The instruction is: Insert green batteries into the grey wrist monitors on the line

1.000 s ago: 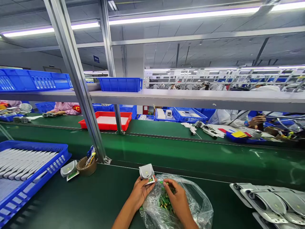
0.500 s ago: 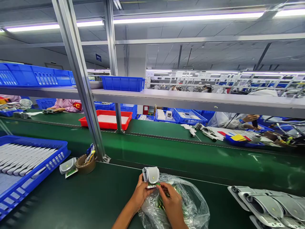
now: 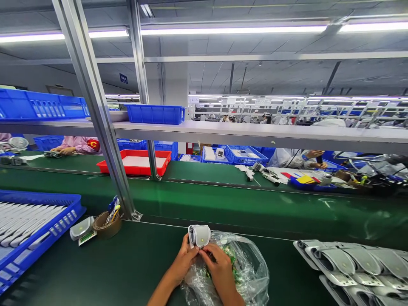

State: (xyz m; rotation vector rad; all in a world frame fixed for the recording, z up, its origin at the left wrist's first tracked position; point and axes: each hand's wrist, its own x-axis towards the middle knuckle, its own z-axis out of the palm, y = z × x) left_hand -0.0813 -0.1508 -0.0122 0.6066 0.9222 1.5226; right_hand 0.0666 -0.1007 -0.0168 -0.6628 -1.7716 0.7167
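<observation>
Jutting above both hands point(image 3: 184, 260), pale rolled cuff point(image 3: 200, 236), held at base

Bright, lit by o/head tubes point(image 3: 236, 30); refl. glare on green belt point(image 3: 210, 206); distant detail soft, edges stretched.

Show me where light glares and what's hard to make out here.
Head view: the ceiling light is washed out to white; head view: pale glints mark the green strip and clear bag; head view: below the grey roll, detail where left hand and right hand meet is too small to tell.
</observation>
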